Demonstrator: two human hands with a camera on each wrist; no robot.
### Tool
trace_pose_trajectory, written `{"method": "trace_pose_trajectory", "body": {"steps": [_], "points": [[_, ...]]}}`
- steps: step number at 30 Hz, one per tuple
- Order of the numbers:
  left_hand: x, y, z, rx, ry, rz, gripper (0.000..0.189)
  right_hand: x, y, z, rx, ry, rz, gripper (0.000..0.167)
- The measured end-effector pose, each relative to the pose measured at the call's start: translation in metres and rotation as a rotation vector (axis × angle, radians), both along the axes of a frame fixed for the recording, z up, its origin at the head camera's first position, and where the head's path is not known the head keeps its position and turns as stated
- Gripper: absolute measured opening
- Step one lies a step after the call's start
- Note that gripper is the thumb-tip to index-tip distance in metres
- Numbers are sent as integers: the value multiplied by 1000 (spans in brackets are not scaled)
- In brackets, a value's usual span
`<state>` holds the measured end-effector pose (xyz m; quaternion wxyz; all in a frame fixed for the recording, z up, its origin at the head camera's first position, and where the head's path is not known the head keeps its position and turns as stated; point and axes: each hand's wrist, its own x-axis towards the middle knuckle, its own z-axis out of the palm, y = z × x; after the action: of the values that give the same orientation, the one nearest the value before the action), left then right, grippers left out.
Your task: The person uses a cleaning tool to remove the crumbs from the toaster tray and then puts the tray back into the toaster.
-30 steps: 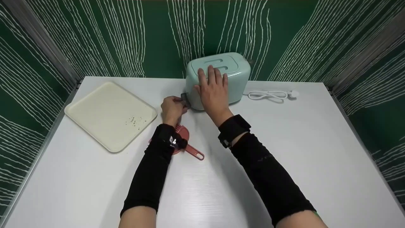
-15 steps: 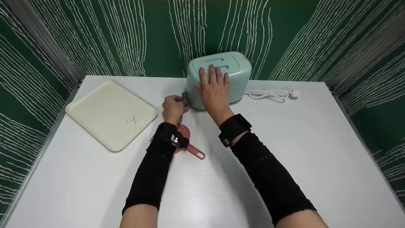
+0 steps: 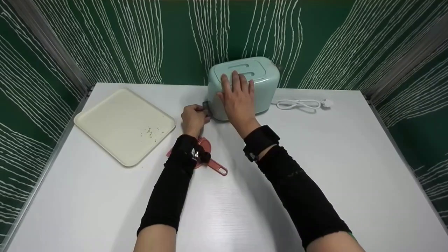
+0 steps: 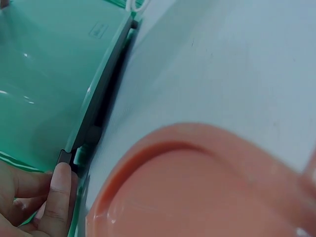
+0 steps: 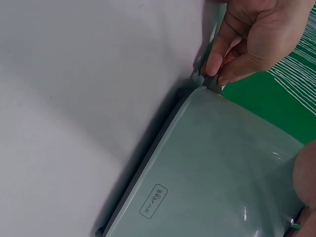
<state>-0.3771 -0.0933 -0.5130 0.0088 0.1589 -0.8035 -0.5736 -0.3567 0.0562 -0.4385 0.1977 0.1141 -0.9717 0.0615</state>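
A mint-green toaster [image 3: 266, 87] stands near the back edge of the table, and its top has a slotted lid. My right hand [image 3: 239, 101] lies against its front, with straight fingers reaching over the top edge. At the toaster's left end, low down, my left hand [image 3: 194, 117] pinches a small dark grey tab [image 4: 64, 157] between thumb and fingers. The right wrist view shows this left hand [image 5: 252, 44] at the toaster's bottom corner, most of the tab covered by the fingertips. Under my left wrist lies a red dustpan-like piece with a handle [image 3: 218, 167], partly hidden by the wrist camera.
To the left, a cream square tray [image 3: 115, 122] bears a scatter of dark crumbs. A white power cord [image 3: 297, 104] with its plug lies looped to the toaster's right. Close behind the toaster rises a green wall [image 3: 178, 42] with white wavy lines.
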Motion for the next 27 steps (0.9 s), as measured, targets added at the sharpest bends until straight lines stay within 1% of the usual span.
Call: {"method": "trace_pose_trajectory", "body": {"steps": [3,7,9,14,17,19,25,27], "points": [[0,3,-3,-33,5,-23,20,0,1,0,-32,4,22,56],[-1,6,-4,-52,-22,-26,24,0,0,0,-33,-15,32,56],[-2,6,-3,-36,-30,-20,23,0,0,1,-25,-27,25,56],[-1,7,0,-10,-57,-44,25,-1,1,1,-15,-40,7,57],[0,8,1,1,-70,-26,25,-1,1,1,-14,-40,12,56],[1,9,2,5,-70,-15,23,-2,1,1,-12,-39,13,56],[2,12,3,-6,-49,-26,12,-1,1,1,-25,-23,19,57],[2,12,2,-11,-37,-28,12,-1,2,0,-35,-14,25,56]]}}
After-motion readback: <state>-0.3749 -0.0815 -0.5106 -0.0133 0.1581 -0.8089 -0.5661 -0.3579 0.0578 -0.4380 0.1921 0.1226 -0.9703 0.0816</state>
